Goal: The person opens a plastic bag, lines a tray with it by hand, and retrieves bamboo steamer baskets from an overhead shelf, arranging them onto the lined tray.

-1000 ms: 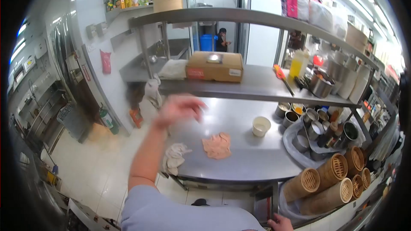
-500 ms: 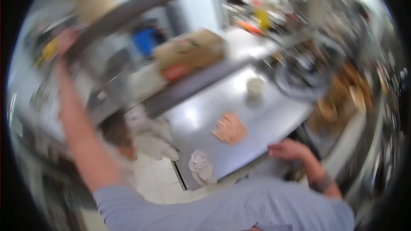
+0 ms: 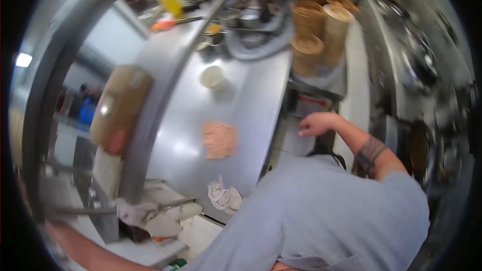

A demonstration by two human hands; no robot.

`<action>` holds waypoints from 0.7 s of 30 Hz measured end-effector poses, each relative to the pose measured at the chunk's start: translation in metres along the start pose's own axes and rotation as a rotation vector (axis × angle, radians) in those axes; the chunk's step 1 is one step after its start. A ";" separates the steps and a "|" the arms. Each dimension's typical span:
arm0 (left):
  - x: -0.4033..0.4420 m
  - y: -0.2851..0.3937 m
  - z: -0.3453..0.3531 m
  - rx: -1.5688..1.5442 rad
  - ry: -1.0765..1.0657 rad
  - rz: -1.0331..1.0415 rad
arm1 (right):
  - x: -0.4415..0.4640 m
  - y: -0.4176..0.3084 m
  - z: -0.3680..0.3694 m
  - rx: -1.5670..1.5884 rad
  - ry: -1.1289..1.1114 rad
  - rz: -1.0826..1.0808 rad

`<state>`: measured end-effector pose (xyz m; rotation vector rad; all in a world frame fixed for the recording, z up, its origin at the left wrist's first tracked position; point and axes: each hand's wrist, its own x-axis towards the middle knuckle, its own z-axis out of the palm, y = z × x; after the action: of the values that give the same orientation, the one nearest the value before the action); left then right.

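My right hand [image 3: 317, 124] hangs in the air to the right of the steel table [image 3: 251, 90], beyond its edge. Its fingers are loosely curled together, and nothing shows in them. My left forearm [image 3: 85, 246] reaches to the lower left, where its hand is lost past the edge of the view. On the table lies a flat pinkish-orange piece [image 3: 219, 140] that looks like raw meat. Beyond it stands a small pale round tub [image 3: 212, 78]. A crumpled whitish cloth [image 3: 221, 194] rests at the table's near end.
A cardboard box [image 3: 120, 105] stands on the left shelf. A bottle of yellow liquid [image 3: 170, 2] is farther back. Tall brown woven-looking containers [image 3: 307, 52] stand at the right, past a grey ring-shaped thing [image 3: 261, 50]. Metal pans [image 3: 419, 68] line the far right.
My view has swung to the right. My left arm, raised at the upper left before, now shows low at the left with its hand out of sight. The meat-like piece and cloth still lie on the table.
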<state>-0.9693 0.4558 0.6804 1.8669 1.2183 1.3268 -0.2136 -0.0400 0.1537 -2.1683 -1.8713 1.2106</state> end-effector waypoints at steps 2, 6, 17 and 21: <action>-0.028 0.024 -0.039 0.016 -0.020 0.033 | 0.022 -0.014 -0.021 -0.135 0.066 -0.211; -0.092 0.090 -0.024 0.002 -0.069 -0.001 | 0.054 -0.063 -0.054 -0.150 0.113 -0.346; -0.171 0.197 0.066 0.161 -0.206 -0.119 | 0.039 -0.273 -0.169 -0.320 0.213 -0.873; -0.197 0.206 0.109 0.212 -0.047 -0.054 | -0.013 -0.397 -0.243 -0.092 0.548 -1.281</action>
<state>-0.8150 0.1962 0.7224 1.9824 1.4212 1.1565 -0.4054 0.1669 0.5244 -0.7152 -2.2759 0.2251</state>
